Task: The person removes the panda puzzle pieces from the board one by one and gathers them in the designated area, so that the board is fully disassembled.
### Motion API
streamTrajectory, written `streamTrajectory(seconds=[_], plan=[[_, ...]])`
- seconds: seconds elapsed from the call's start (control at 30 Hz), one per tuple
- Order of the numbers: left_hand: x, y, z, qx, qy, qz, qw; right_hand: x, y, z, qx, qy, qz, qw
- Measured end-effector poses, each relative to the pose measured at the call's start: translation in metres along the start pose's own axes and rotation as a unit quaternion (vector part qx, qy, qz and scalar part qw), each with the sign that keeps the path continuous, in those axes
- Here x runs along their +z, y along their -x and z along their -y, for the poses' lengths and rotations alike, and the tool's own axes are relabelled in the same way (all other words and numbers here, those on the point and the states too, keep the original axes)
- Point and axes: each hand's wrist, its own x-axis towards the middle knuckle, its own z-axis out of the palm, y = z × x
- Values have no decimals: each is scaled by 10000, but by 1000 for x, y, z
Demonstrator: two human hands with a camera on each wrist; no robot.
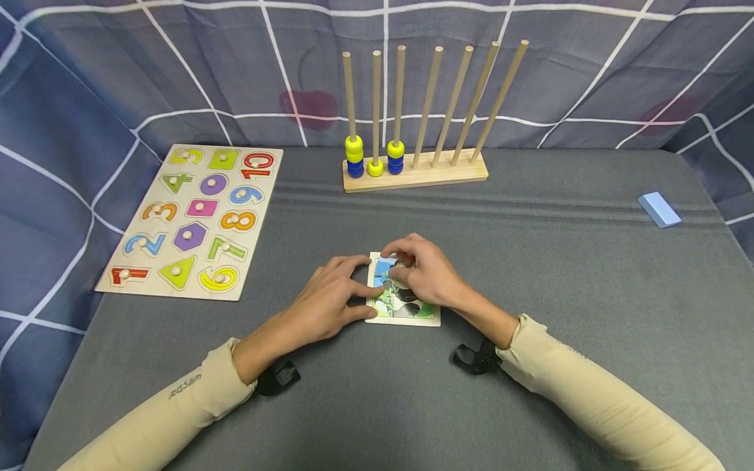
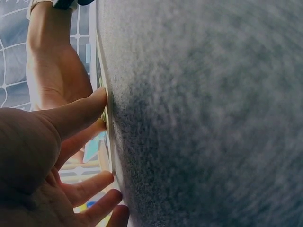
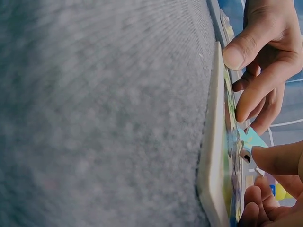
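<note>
**Both hands on a small picture puzzle at the near middle of the tabletop**

The left hand (image 1: 330, 297) lies low with its fingers nearly straight, thumb and fingertips pressing the left edge of the puzzle board (image 1: 425, 318). The right hand (image 1: 425, 275) arches over the board from the other side, its fingers curled down and pinching a puzzle piece (image 3: 250, 142) above the picture; the right wrist view shows the blue piece tilted up off the board between fingertips. Both forearms come in from the near edge in beige sleeves.

The puzzle board sits flat on the grey tabletop (image 1: 559, 275), well apart from everything else. Bare grey surface lies to its right and in front of it. A checked cloth rises as a wall at the back and sides.

One number-and-shape peg board (image 1: 194, 219) lies at the far left, close to the tabletop's left edge. One wooden rod stand (image 1: 415, 173) stands at the back with seven upright rods; three of them carry yellow and blue rings. One light blue block (image 1: 659, 209) lies near the right edge.
</note>
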Motion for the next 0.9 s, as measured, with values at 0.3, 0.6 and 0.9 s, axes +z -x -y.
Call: streamTrajectory(seconds=[0.3,0.6,0.9], plan=[[1,0,2,13,-29,6,10000,0,1,-1,-58,-189,33,9998],[1,0,2,9,29,9,10000,0,1,1,69,-440,141,9989],[1,0,2,12,24,10,10000,0,0,1,155,-440,-17,9989]])
